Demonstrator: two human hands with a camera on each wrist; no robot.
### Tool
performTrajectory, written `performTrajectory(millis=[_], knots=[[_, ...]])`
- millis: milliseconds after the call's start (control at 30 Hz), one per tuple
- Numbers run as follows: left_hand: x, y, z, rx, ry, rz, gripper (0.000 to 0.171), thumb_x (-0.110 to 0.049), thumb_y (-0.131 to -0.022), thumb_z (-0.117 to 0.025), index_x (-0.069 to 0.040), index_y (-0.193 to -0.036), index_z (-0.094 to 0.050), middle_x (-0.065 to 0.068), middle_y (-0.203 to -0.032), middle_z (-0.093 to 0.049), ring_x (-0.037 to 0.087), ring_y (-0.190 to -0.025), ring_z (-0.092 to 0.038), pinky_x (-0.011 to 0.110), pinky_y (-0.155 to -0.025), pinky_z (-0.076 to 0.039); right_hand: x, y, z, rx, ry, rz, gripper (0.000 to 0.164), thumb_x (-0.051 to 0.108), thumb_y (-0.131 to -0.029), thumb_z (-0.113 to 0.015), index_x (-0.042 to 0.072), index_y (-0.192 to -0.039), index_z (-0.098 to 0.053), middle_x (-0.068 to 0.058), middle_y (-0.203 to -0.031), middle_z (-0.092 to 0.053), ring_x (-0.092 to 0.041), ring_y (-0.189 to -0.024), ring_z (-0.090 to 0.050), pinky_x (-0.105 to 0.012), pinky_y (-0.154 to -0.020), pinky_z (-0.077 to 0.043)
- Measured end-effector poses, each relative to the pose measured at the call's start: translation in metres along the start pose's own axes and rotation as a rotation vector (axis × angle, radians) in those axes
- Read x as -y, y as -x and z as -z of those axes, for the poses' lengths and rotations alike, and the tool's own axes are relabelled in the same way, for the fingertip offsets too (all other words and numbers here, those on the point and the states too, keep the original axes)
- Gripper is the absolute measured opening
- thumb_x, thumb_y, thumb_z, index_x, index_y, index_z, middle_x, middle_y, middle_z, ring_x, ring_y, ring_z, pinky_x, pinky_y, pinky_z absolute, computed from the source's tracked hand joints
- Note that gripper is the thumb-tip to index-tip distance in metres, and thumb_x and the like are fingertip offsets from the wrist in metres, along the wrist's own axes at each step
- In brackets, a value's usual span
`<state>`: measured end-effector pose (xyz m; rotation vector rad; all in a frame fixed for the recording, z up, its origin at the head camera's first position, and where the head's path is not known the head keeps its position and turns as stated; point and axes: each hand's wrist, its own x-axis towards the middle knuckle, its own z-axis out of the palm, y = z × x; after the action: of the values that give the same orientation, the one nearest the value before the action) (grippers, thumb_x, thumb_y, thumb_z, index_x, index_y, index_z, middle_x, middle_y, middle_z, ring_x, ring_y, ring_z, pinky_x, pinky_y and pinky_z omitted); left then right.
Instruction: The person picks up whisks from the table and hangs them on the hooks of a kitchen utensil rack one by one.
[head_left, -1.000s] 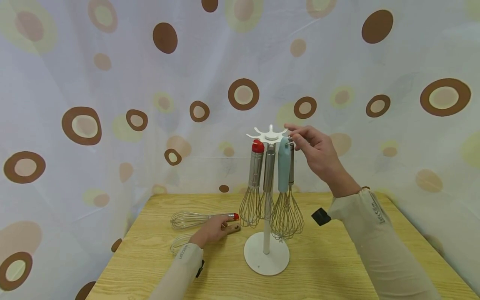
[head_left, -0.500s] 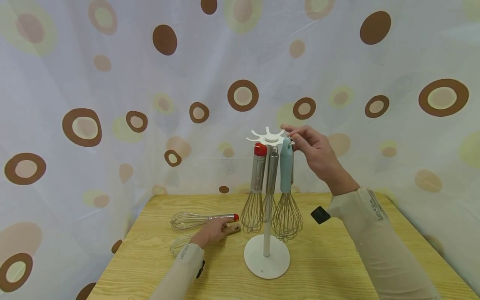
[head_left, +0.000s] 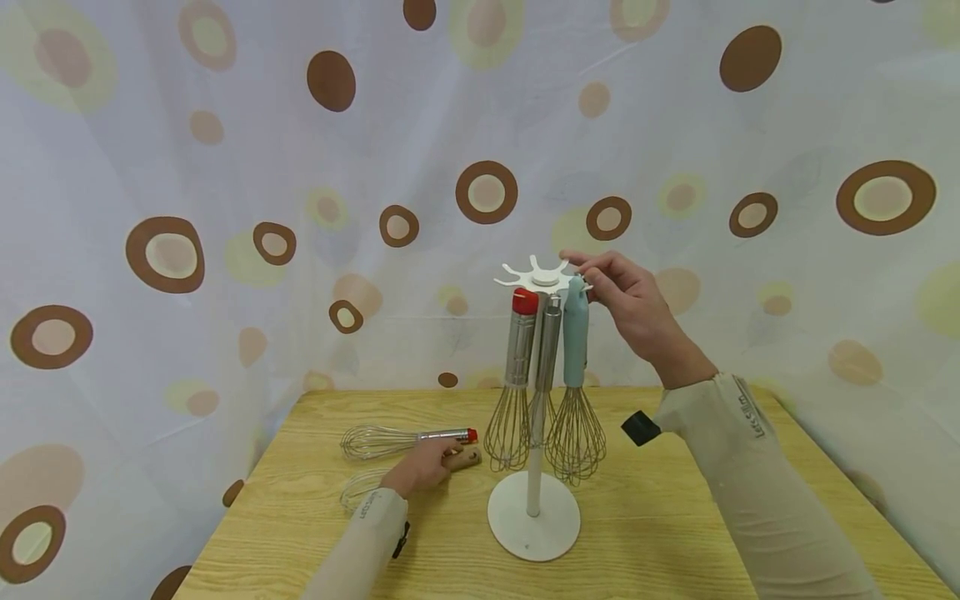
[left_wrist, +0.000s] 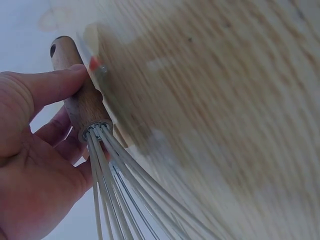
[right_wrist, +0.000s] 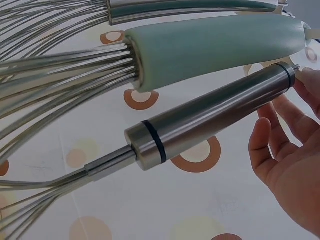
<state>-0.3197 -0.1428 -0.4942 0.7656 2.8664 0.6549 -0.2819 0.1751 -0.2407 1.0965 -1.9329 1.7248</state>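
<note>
My left hand (head_left: 426, 467) grips the wooden handle of a balloon whisk (left_wrist: 87, 107) lying at the tabletop, thumb across the handle and fingers behind it. At the top of a white rotating rack (head_left: 534, 521), my right hand (head_left: 637, 312) pinches the hanging end of a steel-handled whisk (right_wrist: 215, 115) with black bands. That whisk is mostly hidden in the head view behind one with a pale blue-green handle (head_left: 576, 333). Also hanging there are a slim steel whisk (head_left: 550, 342) and a whisk with a red cap (head_left: 520, 342).
Another red-ended whisk (head_left: 446, 435) lies on the wooden table (head_left: 645, 533), just beyond my left hand. Several bare hooks (head_left: 513, 273) stick out from the rack's left and back. A dotted curtain (head_left: 420, 142) hangs behind the table.
The rack has turned, so its front whisks have shifted right and the steel one at my right hand slipped behind the blue-green one. My right hand moved slightly left; my left hand barely moved.
</note>
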Motion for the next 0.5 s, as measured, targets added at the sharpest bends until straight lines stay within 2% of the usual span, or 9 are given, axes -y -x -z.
performTrajectory(millis=[133, 200, 300, 367, 500], knots=[[0.000, 0.001, 0.003, -0.034, 0.033, -0.032, 0.020, 0.001, -0.090, -0.059, -0.005, -0.108, -0.065, 0.011, -0.100, -0.063, 0.026, -0.088, -0.058, 0.039, -0.075, -0.047, -0.001, 0.000, 0.000, 0.004, -0.010, -0.002, 0.015, 0.014, -0.101, -0.045, 0.006, -0.100, -0.059, -0.013, -0.138, -0.050, -0.019, -0.121, -0.049, -0.026, -0.083, -0.047], [0.000, 0.000, 0.004, -0.062, 0.026, -0.043, 0.018, 0.000, -0.091, -0.059, -0.006, -0.107, -0.065, 0.010, -0.099, -0.064, 0.026, -0.086, -0.058, 0.039, -0.074, -0.047, -0.002, 0.000, 0.001, 0.005, -0.012, -0.006, 0.015, 0.014, -0.101, -0.045, 0.006, -0.100, -0.059, -0.013, -0.138, -0.049, -0.019, -0.123, -0.048, -0.026, -0.085, -0.047], [-0.002, 0.000, 0.009, -0.082, 0.028, -0.026, 0.024, 0.000, -0.092, -0.058, -0.005, -0.114, -0.064, 0.012, -0.103, -0.063, 0.028, -0.091, -0.059, 0.041, -0.078, -0.048, -0.001, 0.000, 0.001, 0.006, -0.012, -0.014, 0.016, 0.014, -0.101, -0.045, 0.007, -0.099, -0.058, -0.013, -0.138, -0.049, -0.020, -0.125, -0.046, -0.026, -0.089, -0.046], [-0.003, 0.000, 0.012, -0.100, 0.022, -0.011, 0.034, 0.004, -0.089, -0.059, -0.004, -0.121, -0.061, 0.014, -0.109, -0.063, 0.031, -0.098, -0.060, 0.044, -0.082, -0.048, -0.001, 0.000, 0.001, 0.006, -0.008, -0.021, 0.016, 0.015, -0.101, -0.044, 0.007, -0.099, -0.058, -0.012, -0.138, -0.049, -0.021, -0.127, -0.045, -0.026, -0.090, -0.045], [-0.008, 0.001, 0.022, -0.140, 0.067, 0.000, 0.037, 0.004, -0.090, -0.057, -0.003, -0.126, -0.057, 0.015, -0.111, -0.061, 0.030, -0.097, -0.060, 0.043, -0.080, -0.049, -0.001, -0.001, 0.000, 0.007, 0.001, -0.033, 0.017, 0.017, -0.101, -0.044, 0.008, -0.100, -0.058, -0.011, -0.139, -0.049, -0.021, -0.128, -0.043, -0.026, -0.092, -0.043]])
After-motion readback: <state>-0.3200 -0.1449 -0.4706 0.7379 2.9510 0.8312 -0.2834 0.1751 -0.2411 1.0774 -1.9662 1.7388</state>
